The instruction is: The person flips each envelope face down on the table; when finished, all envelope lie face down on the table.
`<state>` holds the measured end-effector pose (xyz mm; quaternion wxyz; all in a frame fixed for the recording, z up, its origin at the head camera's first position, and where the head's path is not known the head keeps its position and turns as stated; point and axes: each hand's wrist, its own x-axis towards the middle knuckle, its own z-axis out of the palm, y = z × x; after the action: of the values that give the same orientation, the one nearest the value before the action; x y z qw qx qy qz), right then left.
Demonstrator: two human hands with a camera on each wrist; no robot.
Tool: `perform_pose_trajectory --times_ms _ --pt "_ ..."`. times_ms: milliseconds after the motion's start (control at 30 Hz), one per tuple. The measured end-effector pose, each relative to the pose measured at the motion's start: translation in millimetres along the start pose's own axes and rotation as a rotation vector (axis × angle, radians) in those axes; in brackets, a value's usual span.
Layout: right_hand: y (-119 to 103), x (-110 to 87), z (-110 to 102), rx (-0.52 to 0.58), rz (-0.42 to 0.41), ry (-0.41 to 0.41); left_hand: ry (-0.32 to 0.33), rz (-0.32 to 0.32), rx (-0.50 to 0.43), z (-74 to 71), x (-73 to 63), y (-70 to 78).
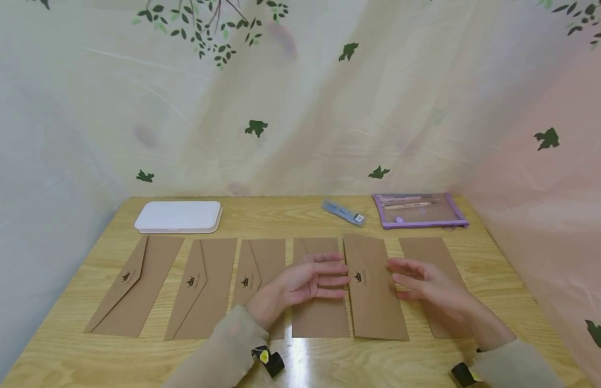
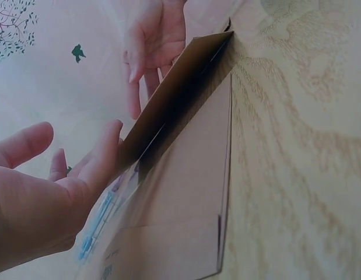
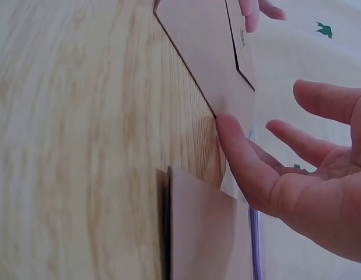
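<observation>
A brown paper envelope (image 1: 376, 310) with a small crown print lies between my two hands, its flap side up. My left hand (image 1: 305, 281) has its fingers extended, with the tips at the envelope's left edge. In the left wrist view that edge of the envelope (image 2: 179, 87) stands raised, showing a dark shadowed gap under it. On the other side, my right hand (image 1: 433, 283) has loosely bent fingers, the tips at the envelope's right edge. In the right wrist view, one fingertip (image 3: 230, 125) touches the edge, and the thumb stands away from the paper.
Several more brown envelopes (image 1: 164, 269) lie in a row on the wooden table (image 1: 62, 312). Behind them are a white case (image 1: 179, 216), a small blue packet (image 1: 343, 212) and a purple-edged clear pouch (image 1: 419, 222) with pens. Printed cloth (image 1: 300, 97) hangs around the table.
</observation>
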<state>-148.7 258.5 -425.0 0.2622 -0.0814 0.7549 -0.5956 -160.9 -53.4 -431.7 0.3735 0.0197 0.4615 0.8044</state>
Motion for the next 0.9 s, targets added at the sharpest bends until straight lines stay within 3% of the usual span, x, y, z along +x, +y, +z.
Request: perform_pose_trajectory --times_ms 333,533,900 --pt "1 2.3 4 0.001 -0.006 -0.023 0.031 0.0 -0.023 -1.3 -0.1 -1.0" --pt "2 1.4 10 0.003 -0.025 -0.078 0.017 -0.014 -0.027 -0.2 -0.5 -6.1" --pt "-7 0.9 22 0.041 -0.021 -0.098 0.004 -0.031 -0.012 0.5 0.9 -4.9"
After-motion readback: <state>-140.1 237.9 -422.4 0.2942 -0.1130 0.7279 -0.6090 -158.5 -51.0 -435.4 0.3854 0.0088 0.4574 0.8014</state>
